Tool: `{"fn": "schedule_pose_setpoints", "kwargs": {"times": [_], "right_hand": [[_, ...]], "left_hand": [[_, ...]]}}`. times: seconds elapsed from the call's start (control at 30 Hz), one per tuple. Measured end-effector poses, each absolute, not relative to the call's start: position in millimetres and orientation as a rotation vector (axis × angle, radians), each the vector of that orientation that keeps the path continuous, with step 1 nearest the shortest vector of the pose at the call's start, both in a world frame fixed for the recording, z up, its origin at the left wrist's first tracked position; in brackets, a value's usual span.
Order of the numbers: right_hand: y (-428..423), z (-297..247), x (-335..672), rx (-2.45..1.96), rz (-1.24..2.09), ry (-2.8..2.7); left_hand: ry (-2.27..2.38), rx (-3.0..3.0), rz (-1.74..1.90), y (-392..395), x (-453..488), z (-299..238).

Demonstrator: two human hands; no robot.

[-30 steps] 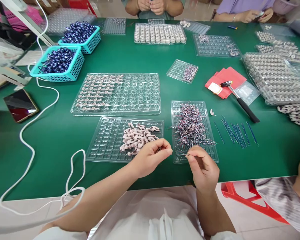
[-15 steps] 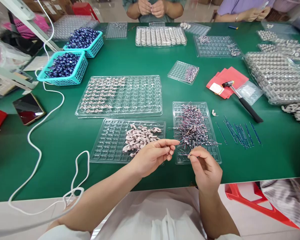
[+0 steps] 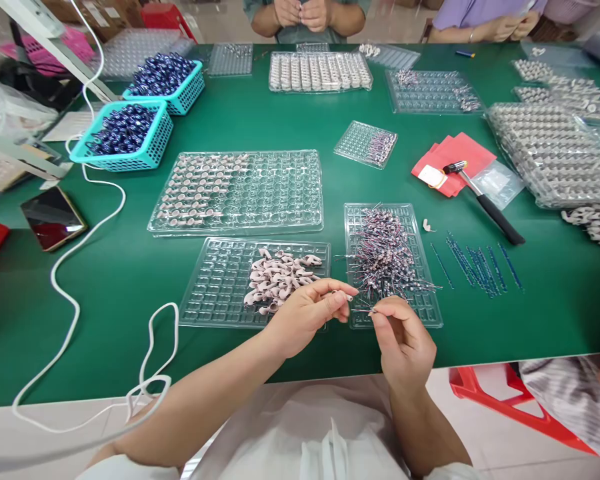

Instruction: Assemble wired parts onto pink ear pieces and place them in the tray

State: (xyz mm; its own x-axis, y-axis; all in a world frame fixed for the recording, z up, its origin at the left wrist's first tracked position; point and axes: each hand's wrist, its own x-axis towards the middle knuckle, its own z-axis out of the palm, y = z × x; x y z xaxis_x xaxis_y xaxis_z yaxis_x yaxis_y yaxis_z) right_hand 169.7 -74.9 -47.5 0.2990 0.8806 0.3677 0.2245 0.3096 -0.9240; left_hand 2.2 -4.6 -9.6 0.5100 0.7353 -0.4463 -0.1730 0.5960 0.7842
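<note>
My left hand hovers at the near edge of a clear tray that carries a heap of small pink parts; its fingers are pinched on a small piece. My right hand pinches a thin wire piece just to the right, fingertips almost meeting the left hand's. Right behind my hands lies a narrow clear tray heaped with thin wired components. A larger clear tray farther back has pink parts set in rows on its left side.
Blue thin rods lie right of the narrow tray, a hammer on red cloth behind them. Two teal baskets of dark blue parts stand far left, a phone and white cable nearer. Other people's hands work at the far edge.
My left hand's fingers have curled from stretched out into a pinch and drawn closer to my right hand. My right hand has shifted slightly left.
</note>
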Motion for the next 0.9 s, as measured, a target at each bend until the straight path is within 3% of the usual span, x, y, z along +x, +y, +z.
{"fn": "schedule_pose_setpoints", "kwargs": {"times": [0.9], "right_hand": [[-73.8,-52.8,168.2,-1.267,0.499,-1.163]], "left_hand": [[0.737,0.561,0.519,-1.9,3.6,-9.5]]}}
